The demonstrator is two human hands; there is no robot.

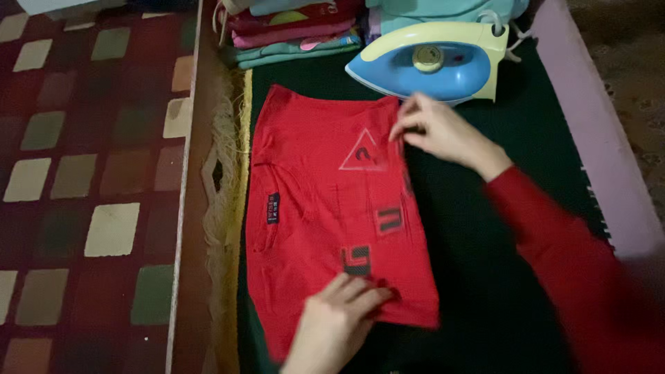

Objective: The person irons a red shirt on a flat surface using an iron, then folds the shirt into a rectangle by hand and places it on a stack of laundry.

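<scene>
Seemingly folded, red garment [325, 215] bears dark printed shapes.

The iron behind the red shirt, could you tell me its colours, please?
The iron is blue and pale yellow, seen in the head view.

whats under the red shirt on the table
The folded red printed shirt lies on a dark green cloth that shows around it. Whatever is beneath the shirt's middle is covered. The left hand presses its near edge.
</scene>
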